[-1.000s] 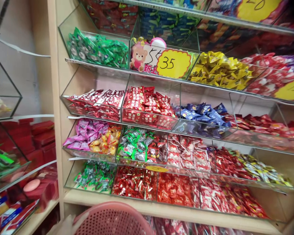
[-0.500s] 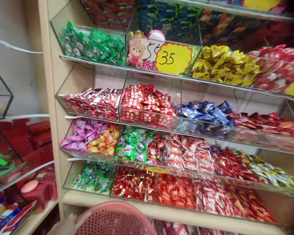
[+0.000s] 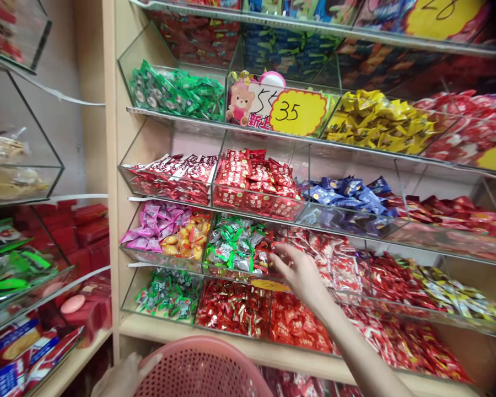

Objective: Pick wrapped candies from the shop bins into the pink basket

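At the bottom of the head view, my left hand [image 3: 124, 375] grips the rim of a pink perforated plastic basket [image 3: 209, 344], its fingers closed over the edge. My right hand [image 3: 295, 270] reaches across the shelves, open, with fingers apart and slightly curled; I see nothing in it. Its fingertips are in front of a clear bin holding green-wrapped candies [image 3: 233, 242] and dark red-and-brown wrapped candies [image 3: 264, 253]. Just to its right lie red-and-white wrapped candies [image 3: 343, 264]. Below the wrist are orange-red candies [image 3: 300, 325]; the forearm covers part of the lower bins.
Purple candies [image 3: 151, 226], blue packets [image 3: 351, 193] and yellow packets [image 3: 380, 121] fill other bins. A yellow price tag [image 3: 300, 113] reads 35. A wooden shelf post [image 3: 111, 165] rises on the left, beside another rack with red boxes [image 3: 91, 226].
My right hand and forearm have come into view from the lower right, up to the candy bins. The view has shifted left, showing more of the left rack. The left hand stays at the basket.
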`<state>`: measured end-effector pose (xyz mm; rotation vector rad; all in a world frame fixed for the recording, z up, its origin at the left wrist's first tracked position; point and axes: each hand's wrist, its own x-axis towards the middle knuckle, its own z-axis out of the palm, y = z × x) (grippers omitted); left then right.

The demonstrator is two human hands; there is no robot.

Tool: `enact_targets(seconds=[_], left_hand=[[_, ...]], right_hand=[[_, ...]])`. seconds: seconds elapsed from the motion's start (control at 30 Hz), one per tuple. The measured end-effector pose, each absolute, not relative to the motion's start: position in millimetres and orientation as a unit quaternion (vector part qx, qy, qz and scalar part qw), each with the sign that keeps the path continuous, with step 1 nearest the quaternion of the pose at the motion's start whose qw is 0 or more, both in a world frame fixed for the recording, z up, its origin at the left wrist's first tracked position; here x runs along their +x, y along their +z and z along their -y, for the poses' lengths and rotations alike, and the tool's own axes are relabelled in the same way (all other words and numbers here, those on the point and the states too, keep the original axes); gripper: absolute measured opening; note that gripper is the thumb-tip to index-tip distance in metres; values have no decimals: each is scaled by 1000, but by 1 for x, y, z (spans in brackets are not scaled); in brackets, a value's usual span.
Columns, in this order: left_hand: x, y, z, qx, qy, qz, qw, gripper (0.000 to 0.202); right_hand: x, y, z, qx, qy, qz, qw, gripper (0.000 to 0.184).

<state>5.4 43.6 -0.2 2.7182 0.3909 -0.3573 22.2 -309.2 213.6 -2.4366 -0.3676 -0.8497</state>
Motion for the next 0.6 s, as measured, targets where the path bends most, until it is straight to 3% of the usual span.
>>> enact_targets(seconds=[0.2, 0.37, 0.6], left_hand=[[3, -12, -54, 964, -107, -144, 198, 64], [4, -21, -60, 964, -103, -139, 200, 66], [3, -21, -56, 967, -99, -131, 194, 65]], right_hand=[[77, 228, 279, -894, -373, 57, 241, 28], [95, 223, 278, -868, -384, 36, 313, 20], [86, 219, 290, -817, -407, 44, 406, 28]])
